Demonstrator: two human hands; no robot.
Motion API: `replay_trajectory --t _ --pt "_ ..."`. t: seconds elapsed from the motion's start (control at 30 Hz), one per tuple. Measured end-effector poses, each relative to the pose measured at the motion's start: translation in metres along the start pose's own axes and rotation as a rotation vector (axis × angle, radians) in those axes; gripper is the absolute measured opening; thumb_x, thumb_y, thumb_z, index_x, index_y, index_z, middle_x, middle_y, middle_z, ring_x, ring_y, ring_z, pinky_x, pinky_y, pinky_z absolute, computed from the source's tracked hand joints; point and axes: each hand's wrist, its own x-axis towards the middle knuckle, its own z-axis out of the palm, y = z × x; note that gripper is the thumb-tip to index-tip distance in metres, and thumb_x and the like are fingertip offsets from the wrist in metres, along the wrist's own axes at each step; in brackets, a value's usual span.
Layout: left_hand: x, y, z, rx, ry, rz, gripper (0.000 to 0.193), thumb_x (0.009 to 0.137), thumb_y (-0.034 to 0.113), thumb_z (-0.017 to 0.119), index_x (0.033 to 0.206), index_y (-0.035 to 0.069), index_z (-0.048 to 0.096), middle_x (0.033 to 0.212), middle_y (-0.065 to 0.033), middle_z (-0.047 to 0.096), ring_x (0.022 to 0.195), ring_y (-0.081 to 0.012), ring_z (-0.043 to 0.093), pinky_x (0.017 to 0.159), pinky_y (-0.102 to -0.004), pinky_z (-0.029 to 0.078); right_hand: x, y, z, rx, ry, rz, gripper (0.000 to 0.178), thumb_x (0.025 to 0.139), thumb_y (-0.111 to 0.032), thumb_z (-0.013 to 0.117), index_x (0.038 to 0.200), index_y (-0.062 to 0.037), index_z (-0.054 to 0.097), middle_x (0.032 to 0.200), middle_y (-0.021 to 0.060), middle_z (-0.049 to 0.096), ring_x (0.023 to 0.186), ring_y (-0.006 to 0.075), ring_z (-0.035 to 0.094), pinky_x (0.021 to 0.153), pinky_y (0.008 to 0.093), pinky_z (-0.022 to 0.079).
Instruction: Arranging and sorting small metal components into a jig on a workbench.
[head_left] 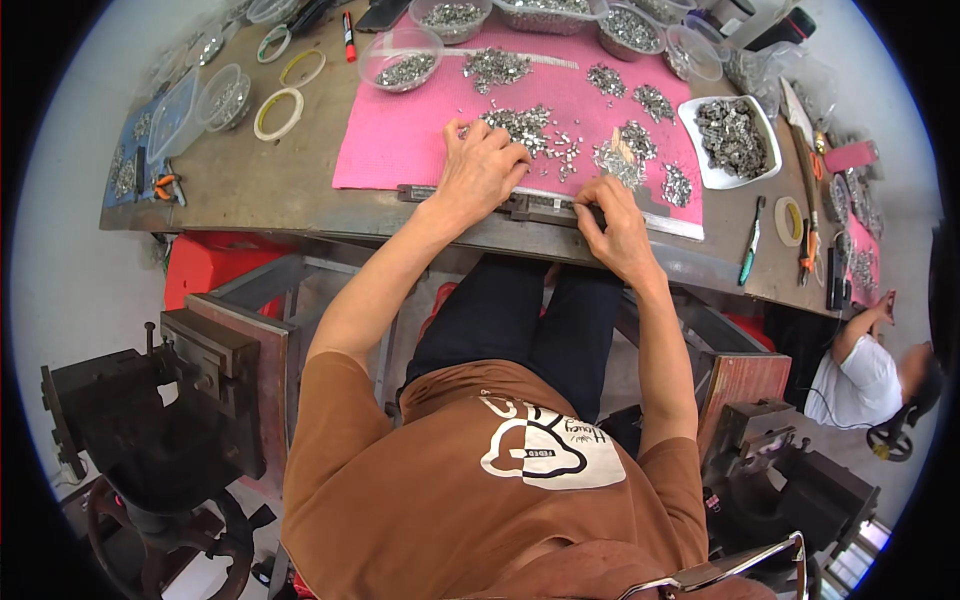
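Note:
A long dark metal bar (545, 209) with a groove lies along the front edge of the bench, on the near border of a pink mat (385, 150). My left hand (480, 172) is over the bar's left part, its fingers curled down beside a loose pile of small silvery metal pieces (520, 124). What is under its fingertips is hidden. At the bar's right part, my right hand (612, 225) is closed, thumb and fingers bent together against the bar. Anything small between them cannot be made out.
Clear plastic bowls (402, 62) of metal pieces line the far side. A white tray (690, 135) of darker pieces stands right, near a toothbrush (752, 240) and tape roll (789, 222). Pliers (172, 184) lie left. Vises (205, 385) flank me; another person (860, 375) sits far right.

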Motion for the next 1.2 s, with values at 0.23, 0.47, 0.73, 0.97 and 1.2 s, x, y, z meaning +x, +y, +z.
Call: replay_trajectory --t 0.23,0.47,0.73,0.97,1.2 --pt "0.006 -0.004 0.006 0.083 -0.012 0.068 0.009 0.086 0.020 0.070 0.091 0.014 0.073 0.090 -0.0011 0.066 0.099 -0.0220 0.057 0.102 -0.0557 0.031 0.001 -0.002 0.008 -0.143 0.046 -0.127 0.018 0.077 0.000 0.070 0.091 -0.0041 0.059 0.091 0.0106 0.058 0.088 0.0298 0.057 0.079 0.0400 0.043" --pt "0.012 -0.004 0.010 0.176 0.000 0.067 0.010 0.082 0.026 0.068 0.082 0.017 0.073 0.089 -0.0018 0.069 0.100 -0.0227 0.061 0.099 -0.0568 0.034 0.000 -0.003 0.006 -0.285 0.033 -0.229 0.017 0.080 -0.002 0.070 0.096 -0.0029 0.063 0.096 0.0129 0.061 0.090 0.0330 0.058 0.082 0.0433 0.045" --pt "0.012 -0.009 0.039 0.188 -0.057 0.107 0.014 0.078 0.018 0.066 0.086 0.007 0.070 0.086 -0.0060 0.067 0.100 -0.0260 0.058 0.098 -0.0606 0.036 -0.026 0.012 0.017 -0.232 0.141 -0.173 0.017 0.090 0.002 0.064 0.106 0.0002 0.066 0.103 0.0160 0.066 0.098 0.0342 0.061 0.090 0.0430 0.045" --pt "0.006 -0.036 0.061 -0.059 0.010 -0.031 0.012 0.077 0.025 0.073 0.076 0.013 0.073 0.082 -0.0062 0.067 0.100 -0.0294 0.057 0.094 -0.0639 0.032 -0.021 0.026 0.015 -0.137 0.266 -0.144 0.017 0.093 0.004 0.062 0.109 0.0025 0.067 0.102 0.0152 0.065 0.095 0.0316 0.062 0.083 0.0419 0.049" --pt "0.015 -0.033 0.057 -0.015 -0.090 -0.037 0.006 0.077 0.020 0.071 0.076 0.018 0.076 0.081 -0.0018 0.066 0.100 -0.0268 0.058 0.107 -0.0724 0.023 -0.017 0.035 0.014 -0.144 0.312 -0.126 0.012 0.095 0.001 0.062 0.106 0.0043 0.067 0.095 0.0153 0.067 0.090 0.0323 0.062 0.082 0.0426 0.049"
